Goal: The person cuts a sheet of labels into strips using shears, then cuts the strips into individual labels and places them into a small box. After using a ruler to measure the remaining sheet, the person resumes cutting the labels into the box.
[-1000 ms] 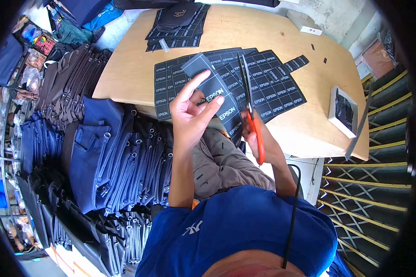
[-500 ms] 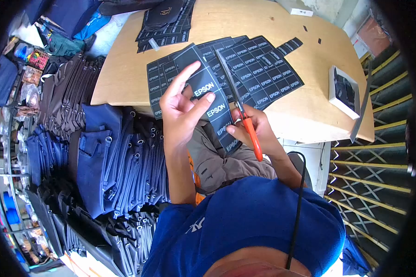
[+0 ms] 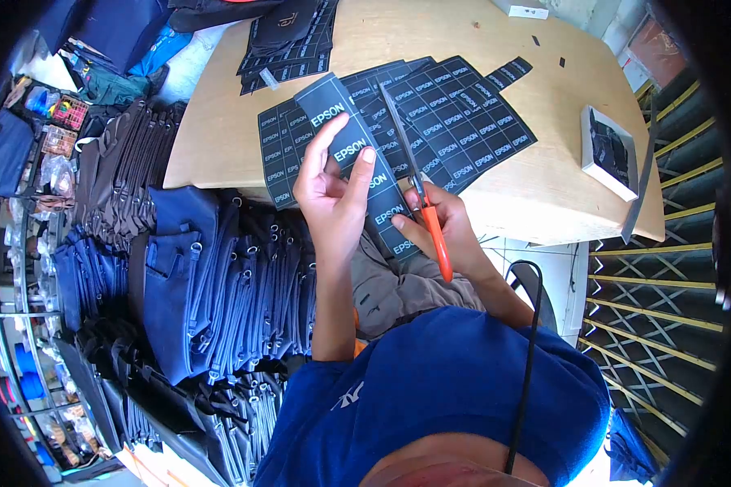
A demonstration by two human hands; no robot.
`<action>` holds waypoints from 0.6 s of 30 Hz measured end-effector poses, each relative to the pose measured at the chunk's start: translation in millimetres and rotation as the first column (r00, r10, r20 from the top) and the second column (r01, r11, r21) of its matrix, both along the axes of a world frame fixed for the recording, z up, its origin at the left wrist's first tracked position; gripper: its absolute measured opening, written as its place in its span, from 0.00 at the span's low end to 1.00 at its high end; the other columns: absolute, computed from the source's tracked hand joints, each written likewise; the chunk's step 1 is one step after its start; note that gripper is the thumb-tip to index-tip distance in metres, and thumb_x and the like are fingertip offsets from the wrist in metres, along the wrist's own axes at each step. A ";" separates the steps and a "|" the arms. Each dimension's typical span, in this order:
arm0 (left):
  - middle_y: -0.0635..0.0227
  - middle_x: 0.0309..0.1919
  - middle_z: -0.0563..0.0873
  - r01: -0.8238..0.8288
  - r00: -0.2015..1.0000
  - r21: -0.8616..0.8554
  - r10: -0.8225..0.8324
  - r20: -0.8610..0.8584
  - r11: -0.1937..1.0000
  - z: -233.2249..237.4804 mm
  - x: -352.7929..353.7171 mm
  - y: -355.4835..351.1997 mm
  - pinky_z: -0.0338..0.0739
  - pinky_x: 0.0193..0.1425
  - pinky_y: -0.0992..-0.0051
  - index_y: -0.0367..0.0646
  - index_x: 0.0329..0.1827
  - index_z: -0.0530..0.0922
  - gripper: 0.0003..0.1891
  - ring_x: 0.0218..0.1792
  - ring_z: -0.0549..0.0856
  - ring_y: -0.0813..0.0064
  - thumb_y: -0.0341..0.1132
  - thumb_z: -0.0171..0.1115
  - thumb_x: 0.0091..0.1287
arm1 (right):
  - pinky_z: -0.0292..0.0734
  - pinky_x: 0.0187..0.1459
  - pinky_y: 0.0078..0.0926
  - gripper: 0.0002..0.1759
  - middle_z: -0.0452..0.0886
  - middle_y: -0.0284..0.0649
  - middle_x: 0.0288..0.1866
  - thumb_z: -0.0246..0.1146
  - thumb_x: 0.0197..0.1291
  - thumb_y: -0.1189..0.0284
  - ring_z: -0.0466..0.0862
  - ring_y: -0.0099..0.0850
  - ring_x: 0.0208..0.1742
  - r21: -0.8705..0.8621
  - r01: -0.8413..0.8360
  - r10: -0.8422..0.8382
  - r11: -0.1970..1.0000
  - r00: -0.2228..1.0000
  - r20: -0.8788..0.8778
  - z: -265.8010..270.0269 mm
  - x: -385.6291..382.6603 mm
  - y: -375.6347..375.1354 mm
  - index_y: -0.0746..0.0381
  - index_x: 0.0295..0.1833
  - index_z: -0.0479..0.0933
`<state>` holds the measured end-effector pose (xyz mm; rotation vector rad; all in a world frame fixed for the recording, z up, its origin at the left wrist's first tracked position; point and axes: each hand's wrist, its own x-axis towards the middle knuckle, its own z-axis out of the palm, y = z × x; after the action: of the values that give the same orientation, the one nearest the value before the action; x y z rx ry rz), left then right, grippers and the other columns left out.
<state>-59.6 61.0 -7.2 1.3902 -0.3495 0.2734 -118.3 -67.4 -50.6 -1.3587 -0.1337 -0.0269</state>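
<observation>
A black strip of EPSON labels is pinched between the thumb and fingers of my left hand. It slants down and right in front of me, white print facing up. My right hand grips scissors with orange handles, and its thumb lies against the strip's lower end. The long blades point up and away, just right of the strip. Beneath and beyond lie black sheets of EPSON labels spread over the wooden table.
More label sheets with a dark piece on top lie at the back left. A white box with dark pieces stands at the table's right. Stacked blue bags fill the left side. A folding metal gate is at right.
The strip has shifted slightly, and the print on its upper end now shows. My left hand has moved a little right and down; the scissors stay beside the strip.
</observation>
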 end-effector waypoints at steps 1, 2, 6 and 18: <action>0.60 0.53 0.75 -0.008 1.000 0.000 0.008 0.024 1.000 -1.2 0.3 -0.1 0.76 0.48 0.84 0.34 0.63 0.66 0.28 0.49 0.77 0.80 0.17 0.62 0.57 | 0.64 0.33 0.12 0.13 0.67 0.27 0.30 0.67 0.53 0.78 0.67 0.13 0.31 0.001 -0.002 0.002 1.000 1.000 -0.001 1.7 -0.6 0.5 0.66 0.40 0.71; 0.59 0.53 0.75 -0.014 0.999 -0.001 0.014 0.046 1.000 -2.2 0.0 -0.9 0.76 0.49 0.83 0.35 0.65 0.64 0.31 0.50 0.77 0.79 0.17 0.62 0.57 | 0.64 0.33 0.12 0.13 0.67 0.27 0.30 0.68 0.53 0.78 0.66 0.13 0.30 -0.021 0.010 -0.010 1.000 1.000 -0.013 4.8 -1.7 0.1 0.66 0.41 0.71; 0.56 0.53 0.75 0.063 0.998 -0.153 -0.065 -0.006 0.986 0.1 -15.6 -9.3 0.76 0.51 0.80 0.40 0.71 0.53 0.39 0.52 0.77 0.75 0.16 0.62 0.56 | 0.65 0.33 0.11 0.14 0.69 0.27 0.31 0.68 0.53 0.76 0.67 0.12 0.30 -0.050 0.030 -0.031 0.998 0.999 -0.018 -2.5 1.6 -4.4 0.66 0.42 0.71; 0.55 0.47 0.78 0.133 0.898 -0.138 -0.179 -0.401 0.981 -49.2 -55.8 -3.6 0.80 0.44 0.76 0.42 0.69 0.50 0.38 0.39 0.83 0.75 0.19 0.61 0.59 | 0.66 0.28 0.12 0.14 0.71 0.28 0.28 0.69 0.53 0.75 0.69 0.13 0.27 0.118 0.291 -0.277 0.949 0.952 -0.128 -13.9 17.9 0.9 0.66 0.41 0.70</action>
<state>-115.4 57.3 -56.4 1.2667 -0.0911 -0.1359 -100.3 -66.5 -64.5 -1.2313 0.1559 -0.2007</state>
